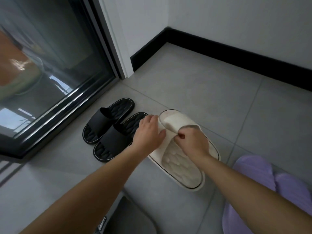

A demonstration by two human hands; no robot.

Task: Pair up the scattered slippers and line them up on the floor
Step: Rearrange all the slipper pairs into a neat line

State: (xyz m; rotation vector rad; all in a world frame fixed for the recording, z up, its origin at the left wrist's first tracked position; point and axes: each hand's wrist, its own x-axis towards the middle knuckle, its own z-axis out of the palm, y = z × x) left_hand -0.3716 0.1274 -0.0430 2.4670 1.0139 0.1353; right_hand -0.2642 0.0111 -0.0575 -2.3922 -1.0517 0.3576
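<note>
Both hands on cream slippers (183, 168) – right hand (194, 142) pinches strap, left hand (149, 132) grips edge.

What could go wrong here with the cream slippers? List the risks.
1. The two cream slippers overlap under both hands, so they may end up crossed rather than side by side.
2. The left hand is close to the nearer black slipper and could nudge that finished pair out of line.

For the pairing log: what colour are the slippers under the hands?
Cream slippers with a thin dark edge line, in the head view.
</note>
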